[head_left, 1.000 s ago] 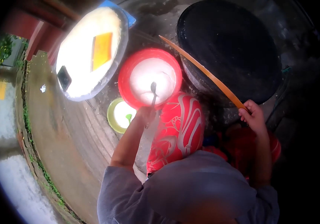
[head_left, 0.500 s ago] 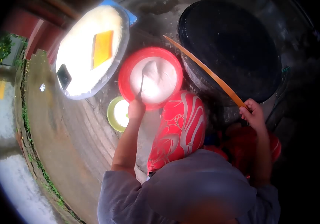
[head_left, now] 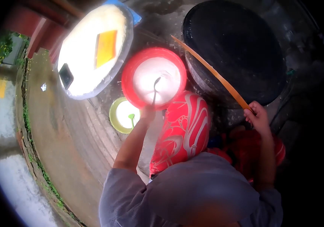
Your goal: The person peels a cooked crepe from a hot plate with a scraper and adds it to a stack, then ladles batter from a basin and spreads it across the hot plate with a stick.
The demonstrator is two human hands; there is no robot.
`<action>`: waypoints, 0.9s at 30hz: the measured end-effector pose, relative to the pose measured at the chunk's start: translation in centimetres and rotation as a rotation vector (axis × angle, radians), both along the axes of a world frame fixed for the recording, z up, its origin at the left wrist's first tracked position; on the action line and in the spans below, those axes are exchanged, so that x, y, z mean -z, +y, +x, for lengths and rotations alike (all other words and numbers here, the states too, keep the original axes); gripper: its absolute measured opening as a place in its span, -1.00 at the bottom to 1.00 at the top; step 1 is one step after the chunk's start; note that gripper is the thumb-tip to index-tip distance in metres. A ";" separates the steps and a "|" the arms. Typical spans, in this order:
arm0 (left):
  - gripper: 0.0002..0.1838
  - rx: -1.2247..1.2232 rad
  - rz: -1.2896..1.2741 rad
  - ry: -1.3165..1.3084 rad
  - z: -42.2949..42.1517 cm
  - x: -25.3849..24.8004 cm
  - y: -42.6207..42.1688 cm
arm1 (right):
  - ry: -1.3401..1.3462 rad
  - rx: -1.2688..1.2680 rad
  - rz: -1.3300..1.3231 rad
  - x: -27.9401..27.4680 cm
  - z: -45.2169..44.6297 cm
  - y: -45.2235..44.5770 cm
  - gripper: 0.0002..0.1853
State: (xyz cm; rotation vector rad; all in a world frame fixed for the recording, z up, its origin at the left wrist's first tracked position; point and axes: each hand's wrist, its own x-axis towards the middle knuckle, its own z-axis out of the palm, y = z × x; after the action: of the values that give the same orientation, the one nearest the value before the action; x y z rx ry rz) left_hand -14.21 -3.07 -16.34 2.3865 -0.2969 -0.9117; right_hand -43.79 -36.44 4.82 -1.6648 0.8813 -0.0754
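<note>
My left hand is closed around the handle of a ladle at the near side of a red basin. The ladle's bowl is dipped in the white batter-like liquid, mostly sunk from sight. In my right hand is the end of a long, thin, slightly curved wooden strip. It slants up and left across the near-left edge of a large round black griddle, and its pointed tip lies just beyond that edge. I cannot tell whether the strip touches the griddle.
Left of the basin stands a green bowl of white liquid with a green spoon. Farther left, a wide round white-topped surface carries a yellow-orange rectangular item and a dark phone-like object. My red-patterned knee is beside the basin.
My left hand has shifted right, swinging the ladle through the liquid; its bowl now sits lower in it. The green spoon shows more. My right hand and the strip hardly moved.
</note>
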 end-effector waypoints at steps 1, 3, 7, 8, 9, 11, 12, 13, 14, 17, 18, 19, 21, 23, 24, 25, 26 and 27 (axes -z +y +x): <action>-0.75 0.001 -0.004 0.000 0.4 -0.1 -0.5 | -0.018 0.002 0.004 -0.1 0.1 0.1 -0.93; -0.79 -0.692 -0.355 0.965 0.8 -1.9 -1.6 | -0.017 -0.005 -0.008 0.0 0.0 0.1 -0.94; -0.75 -0.780 -0.710 1.297 0.4 -6.7 1.1 | -0.068 -0.028 -0.002 0.9 -0.5 -0.3 -0.97; -0.75 -0.779 -0.711 1.296 0.1 -7.8 2.0 | -0.070 -0.028 -0.002 1.1 -0.7 -0.3 -0.97; -0.75 -0.821 -0.770 1.328 -0.1 -9.2 2.8 | -0.079 -0.005 0.017 1.3 -0.8 -0.4 -0.96; -0.74 -0.861 -0.833 1.352 -0.5 -11.7 4.6 | -0.095 0.014 0.037 1.0 -0.7 -0.2 -0.94; -0.74 -0.771 -0.917 1.396 -0.7 -12.8 5.4 | -0.066 0.063 0.050 0.5 -0.5 0.0 -0.92; -0.74 -0.676 -0.998 1.436 -0.9 -14.0 6.0 | -0.037 0.113 0.062 0.1 -0.4 0.2 -0.89; -0.71 -0.655 -0.988 1.340 -1.3 -15.5 6.4 | -0.044 0.114 0.063 0.2 -0.4 0.2 -0.89; -0.69 -0.645 -0.929 1.138 -2.2 -19.5 6.8 | -0.087 0.153 0.088 0.2 -0.8 0.3 -0.85; -0.68 -0.617 -0.916 1.077 -2.4 -20.8 6.9 | -0.106 0.148 0.118 0.2 -0.9 0.2 -0.85; -0.67 -0.596 -0.899 0.988 -2.6 -22.0 6.8 | -0.126 0.144 0.148 0.2 -1.1 0.2 -0.84; -0.67 -0.546 -0.885 0.839 -2.8 -24.0 6.7 | -0.116 0.090 0.170 0.9 -2.0 -0.6 -0.82; -0.65 -0.488 -0.903 0.724 -2.9 -25.8 6.4 | -0.108 0.037 0.187 1.8 -2.7 -0.6 -0.80; -0.65 -0.482 -0.909 0.721 -3.0 -26.8 6.0 | -0.106 0.028 0.198 2.2 -3.1 -0.3 -0.81; -0.64 -0.468 -0.943 0.683 -2.9 -27.8 5.0 | -0.114 0.021 0.200 2.3 -3.3 -0.3 -0.81; -0.63 -0.459 -0.970 0.647 -2.9 -28.6 4.3 | -0.153 0.000 0.188 2.5 -3.3 -0.2 -0.84; -0.60 -0.429 -0.976 0.626 -2.6 -29.1 3.6 | -0.178 0.038 0.167 1.6 -2.9 0.5 -0.88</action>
State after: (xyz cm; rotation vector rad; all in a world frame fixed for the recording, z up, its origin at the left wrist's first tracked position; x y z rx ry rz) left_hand -16.84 0.55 12.77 1.1413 0.0341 -0.9475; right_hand -46.66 -35.92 3.19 -1.4617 0.7629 -0.1690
